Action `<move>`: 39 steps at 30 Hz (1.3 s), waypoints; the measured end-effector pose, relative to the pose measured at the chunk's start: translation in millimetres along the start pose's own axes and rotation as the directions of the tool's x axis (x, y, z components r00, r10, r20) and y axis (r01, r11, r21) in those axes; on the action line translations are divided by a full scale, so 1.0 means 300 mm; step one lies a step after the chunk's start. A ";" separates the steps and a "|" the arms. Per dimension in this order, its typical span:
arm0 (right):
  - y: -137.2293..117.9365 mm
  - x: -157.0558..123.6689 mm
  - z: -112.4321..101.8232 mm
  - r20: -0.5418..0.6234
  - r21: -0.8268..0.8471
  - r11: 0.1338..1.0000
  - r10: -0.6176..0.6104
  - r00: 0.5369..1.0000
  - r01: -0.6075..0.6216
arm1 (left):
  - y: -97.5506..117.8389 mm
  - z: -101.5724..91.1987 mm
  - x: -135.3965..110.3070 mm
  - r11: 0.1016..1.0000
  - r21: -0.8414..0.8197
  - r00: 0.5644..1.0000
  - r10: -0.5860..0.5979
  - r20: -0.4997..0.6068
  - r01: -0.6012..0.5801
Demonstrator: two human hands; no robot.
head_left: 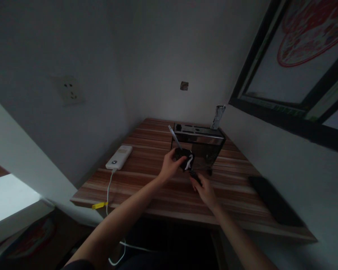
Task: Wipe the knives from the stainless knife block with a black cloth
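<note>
My left hand [170, 165] is closed on a small black object with a white mark [188, 159], perhaps a pouch, held above the wooden table. A slim, light grey, pen-like stick [175, 137] slants up from behind it; whether it is held too, I cannot tell. My right hand [204, 187] grips a short dark object [195, 176] whose upper end meets the lower edge of the black one. Poor light hides the kind of both dark objects. Just beyond my hands stands a dark, shiny-edged desk organizer [199, 135].
On the table [146, 161], a white power bank [119, 157] with a white cable lies at the left. A yellow tag [99, 205] hangs at the front edge. A black flat object [274, 200] lies at the right by the wall. A silvery packet [218, 117] stands in the organizer.
</note>
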State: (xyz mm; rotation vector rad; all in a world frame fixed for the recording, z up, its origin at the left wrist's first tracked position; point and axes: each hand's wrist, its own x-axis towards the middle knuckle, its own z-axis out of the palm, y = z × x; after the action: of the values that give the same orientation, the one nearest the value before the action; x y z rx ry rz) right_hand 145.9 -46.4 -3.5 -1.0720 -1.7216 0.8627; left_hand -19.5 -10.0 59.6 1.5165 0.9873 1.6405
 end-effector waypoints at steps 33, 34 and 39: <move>0.010 0.004 -0.005 -0.076 -0.022 0.997 -0.075 0.994 0.074 | -0.016 0.041 -0.046 0.985 0.175 0.991 -0.013 0.137 -0.012; 0.005 0.004 -0.004 -0.071 -0.023 0.997 -0.073 0.995 0.072 | -0.013 0.037 -0.040 0.989 0.146 0.993 -0.017 0.116 0.000; -0.008 0.004 0.001 -0.018 -0.032 0.999 -0.045 0.999 0.045 | -0.003 0.007 0.001 1.000 -0.015 0.999 -0.027 -0.029 0.026</move>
State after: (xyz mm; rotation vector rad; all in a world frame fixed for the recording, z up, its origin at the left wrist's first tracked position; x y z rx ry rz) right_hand 144.7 -46.3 -1.1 -1.0547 -1.7425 0.7980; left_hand -17.5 -9.0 59.2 1.4678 1.0053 1.6522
